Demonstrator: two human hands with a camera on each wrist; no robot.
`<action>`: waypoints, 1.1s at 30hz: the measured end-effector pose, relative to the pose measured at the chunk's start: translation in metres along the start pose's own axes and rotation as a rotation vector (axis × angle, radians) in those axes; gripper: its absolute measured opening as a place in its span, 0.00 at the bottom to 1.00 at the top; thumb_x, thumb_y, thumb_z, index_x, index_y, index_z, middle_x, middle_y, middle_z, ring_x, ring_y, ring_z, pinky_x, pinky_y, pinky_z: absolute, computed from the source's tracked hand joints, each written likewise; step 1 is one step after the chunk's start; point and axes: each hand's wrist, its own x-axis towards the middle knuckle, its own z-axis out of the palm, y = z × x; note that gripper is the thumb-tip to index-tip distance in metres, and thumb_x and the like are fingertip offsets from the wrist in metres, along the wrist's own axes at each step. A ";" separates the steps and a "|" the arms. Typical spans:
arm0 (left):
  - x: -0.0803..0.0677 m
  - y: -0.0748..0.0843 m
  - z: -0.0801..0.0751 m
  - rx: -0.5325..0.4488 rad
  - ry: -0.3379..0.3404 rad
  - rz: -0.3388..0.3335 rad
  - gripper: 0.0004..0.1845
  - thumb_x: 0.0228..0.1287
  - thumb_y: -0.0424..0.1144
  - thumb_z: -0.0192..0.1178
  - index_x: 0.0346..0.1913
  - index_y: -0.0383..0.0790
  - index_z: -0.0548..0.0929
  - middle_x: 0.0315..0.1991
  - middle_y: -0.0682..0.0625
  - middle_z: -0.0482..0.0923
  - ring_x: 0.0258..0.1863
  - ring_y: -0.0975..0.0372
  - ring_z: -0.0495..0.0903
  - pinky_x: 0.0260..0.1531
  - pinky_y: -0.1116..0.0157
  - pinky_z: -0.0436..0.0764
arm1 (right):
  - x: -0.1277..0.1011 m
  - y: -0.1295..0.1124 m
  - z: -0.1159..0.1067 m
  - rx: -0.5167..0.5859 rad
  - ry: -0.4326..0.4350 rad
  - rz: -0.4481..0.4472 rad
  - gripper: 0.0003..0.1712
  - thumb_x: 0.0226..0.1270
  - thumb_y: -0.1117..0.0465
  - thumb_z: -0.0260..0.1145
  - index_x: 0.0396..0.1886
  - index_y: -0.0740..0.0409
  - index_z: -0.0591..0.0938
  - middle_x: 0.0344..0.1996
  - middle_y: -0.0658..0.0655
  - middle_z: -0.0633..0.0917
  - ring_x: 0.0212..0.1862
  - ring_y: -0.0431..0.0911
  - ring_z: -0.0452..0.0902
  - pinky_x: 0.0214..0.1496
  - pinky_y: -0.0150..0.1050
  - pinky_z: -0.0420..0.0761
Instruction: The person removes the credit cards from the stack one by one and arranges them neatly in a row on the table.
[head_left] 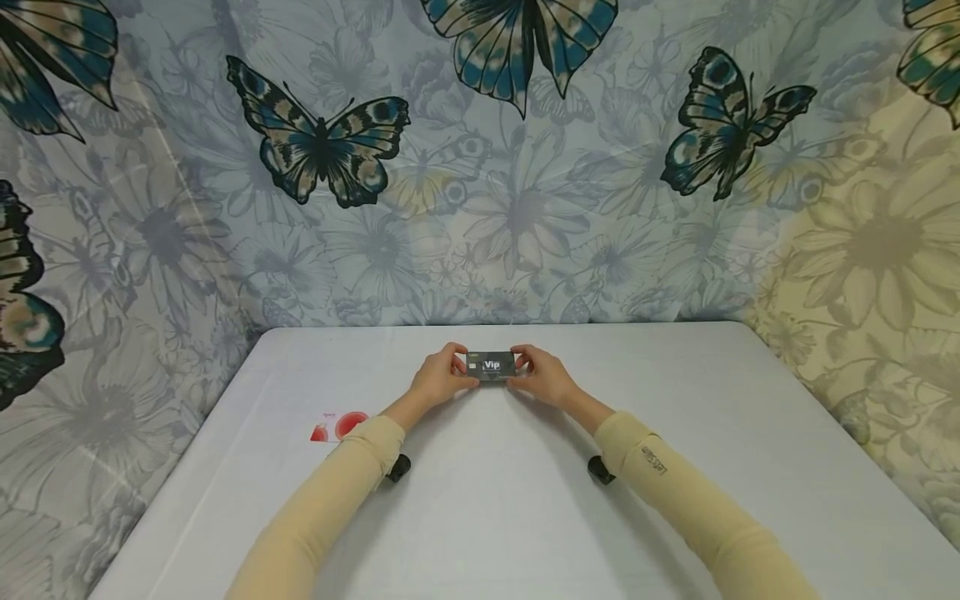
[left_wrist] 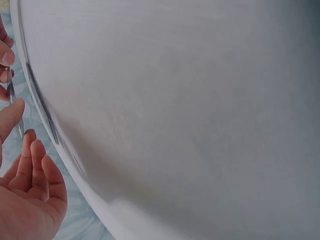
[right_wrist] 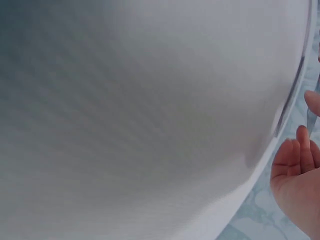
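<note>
Holding a dark card [head_left: 491, 366] marked "Vip" between both hands, we keep it just above the far middle of the white counter [head_left: 495, 508], its printed face turned up toward us. Our left hand [head_left: 438, 379] pinches the card's left end with thumb and fingers [left_wrist: 11, 117], and our right hand [head_left: 545, 377] pinches the right end the same way; the remaining fingers on each side curl loosely beneath. In both wrist views the card shows only as a thin edge, so we cannot tell how firmly it is pressed. We judge that the grip sits on the narrow ends alone, so uneven pressure could bow the card or let one end slip and drop to the counter. A small red-and-white sticker [head_left: 339, 426] lies well apart to the left, near our left sleeve [head_left: 330, 500].
</note>
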 end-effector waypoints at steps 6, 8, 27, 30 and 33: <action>-0.009 0.000 -0.004 0.003 -0.006 0.011 0.32 0.56 0.44 0.72 0.62 0.39 0.72 0.38 0.54 0.79 0.31 0.63 0.75 0.35 0.63 0.74 | -0.009 -0.003 0.001 0.010 -0.001 -0.054 0.34 0.59 0.64 0.72 0.64 0.67 0.72 0.41 0.57 0.81 0.41 0.52 0.73 0.40 0.42 0.71; -0.013 -0.001 -0.005 -0.003 -0.008 0.014 0.32 0.56 0.44 0.72 0.62 0.39 0.73 0.37 0.54 0.79 0.31 0.64 0.75 0.35 0.63 0.74 | -0.012 -0.004 0.002 0.022 -0.002 -0.058 0.34 0.58 0.64 0.73 0.64 0.66 0.72 0.42 0.57 0.81 0.41 0.52 0.73 0.40 0.42 0.71; -0.045 -0.006 -0.015 -0.033 0.012 0.049 0.30 0.52 0.42 0.75 0.58 0.40 0.76 0.33 0.56 0.78 0.29 0.64 0.73 0.31 0.65 0.73 | -0.035 -0.015 0.011 0.138 -0.011 -0.089 0.31 0.57 0.66 0.74 0.61 0.64 0.75 0.40 0.56 0.81 0.41 0.50 0.73 0.40 0.39 0.74; -0.050 -0.008 -0.017 -0.038 0.013 0.053 0.30 0.51 0.42 0.76 0.57 0.40 0.76 0.33 0.57 0.78 0.30 0.65 0.73 0.32 0.65 0.73 | -0.039 -0.017 0.014 0.145 -0.014 -0.101 0.30 0.57 0.67 0.74 0.60 0.64 0.75 0.40 0.55 0.81 0.41 0.49 0.73 0.39 0.36 0.74; -0.057 -0.009 -0.019 -0.045 0.011 0.054 0.30 0.51 0.42 0.76 0.57 0.40 0.76 0.33 0.57 0.78 0.31 0.65 0.74 0.32 0.65 0.73 | -0.042 -0.020 0.016 0.160 -0.026 -0.099 0.31 0.56 0.67 0.74 0.60 0.63 0.75 0.40 0.55 0.81 0.40 0.50 0.74 0.35 0.33 0.73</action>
